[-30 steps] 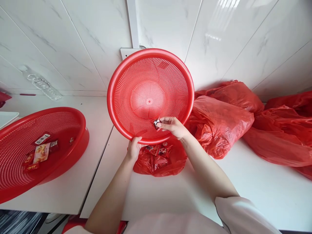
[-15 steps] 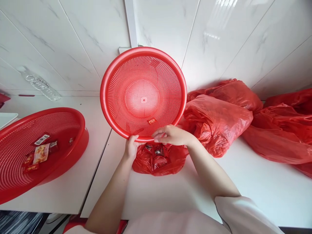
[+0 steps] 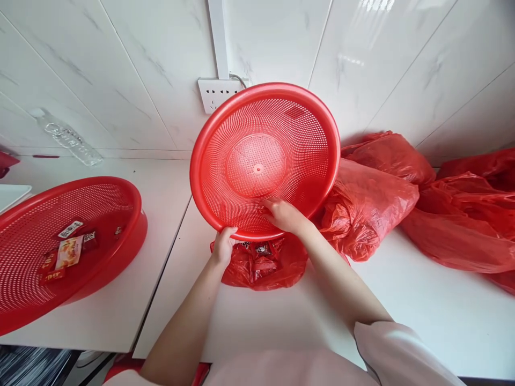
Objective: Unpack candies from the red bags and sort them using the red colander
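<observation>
While its lower rim sits in the L hand's grip, the red basket is tipped up over the table, its mouth facing the wearer. L thumb is hooked over that rim, fingers mostly hidden underneath, so closed on the basket. R hand is inside the mouth, near the lower R part of the basket wall; fingers bent & partly hidden, can't tell how far apart they are or if they've got anything.

Just below the basket's lower rim: open bag, red plastic, w/ small packets showing inside; can't tell if basket & bag touch. R of the basket, close by: full bag, also red, w/ more bags of same kind further R.

Well L of the basket: second basket, red mesh too, partly out of view, w/ several wrappers in it, incl. one white strip & one orange-ish. Beyond that, up & L of the held basket: clear bottle by the wall, plus white tray at frame edge.

Behind the basket's upper L rim: socket strip, partly covered, on marbled wall. White table under everything.
</observation>
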Demonstrator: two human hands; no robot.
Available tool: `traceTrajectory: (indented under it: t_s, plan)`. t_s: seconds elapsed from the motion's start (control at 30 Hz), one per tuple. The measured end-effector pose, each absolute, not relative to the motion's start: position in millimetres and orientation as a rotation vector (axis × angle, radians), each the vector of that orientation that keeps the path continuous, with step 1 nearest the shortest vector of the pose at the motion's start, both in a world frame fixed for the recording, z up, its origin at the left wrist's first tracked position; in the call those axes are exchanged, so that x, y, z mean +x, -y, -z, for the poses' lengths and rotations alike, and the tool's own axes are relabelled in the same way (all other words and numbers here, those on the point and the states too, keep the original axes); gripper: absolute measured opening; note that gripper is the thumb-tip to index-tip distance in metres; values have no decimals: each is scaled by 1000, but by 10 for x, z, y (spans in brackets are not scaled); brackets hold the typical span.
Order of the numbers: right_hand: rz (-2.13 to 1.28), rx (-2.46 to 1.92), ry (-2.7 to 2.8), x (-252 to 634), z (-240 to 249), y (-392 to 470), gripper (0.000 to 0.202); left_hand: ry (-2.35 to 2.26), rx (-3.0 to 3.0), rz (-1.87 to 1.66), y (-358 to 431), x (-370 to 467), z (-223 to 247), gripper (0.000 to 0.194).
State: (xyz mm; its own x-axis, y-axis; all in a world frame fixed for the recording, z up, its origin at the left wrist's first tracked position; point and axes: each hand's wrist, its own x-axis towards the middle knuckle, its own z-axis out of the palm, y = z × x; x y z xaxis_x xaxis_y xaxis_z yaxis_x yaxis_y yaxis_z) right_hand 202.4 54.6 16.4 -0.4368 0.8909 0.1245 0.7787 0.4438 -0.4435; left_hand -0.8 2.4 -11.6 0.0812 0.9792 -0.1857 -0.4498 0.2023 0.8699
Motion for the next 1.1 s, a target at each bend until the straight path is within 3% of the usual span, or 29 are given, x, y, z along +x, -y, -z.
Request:
traceTrajectory:
  t_s: [0.13,0.27,0.33,0.53,1.1]
  plan:
    - [-779,-1243,2165,2009,-194,-553,24,-927,751,-1248,-41,-27,105,21]
    - [-1441,-1023,1453,1976,-256,-582,34,-905,740,-1282,-52,-46,78,24]
    - [-1612,-898,1170,1977,-297,-582,36,-905,726,-1274,-53,-50,60,25]
    - [-1687,-838,1176,2024,-386,-523,30,-914,716,-1239,-65,-49,56,31]
    - [-1690,-938,1309,2040,-399,-496,56,-895,748,-1226,-67,-57,71,29]
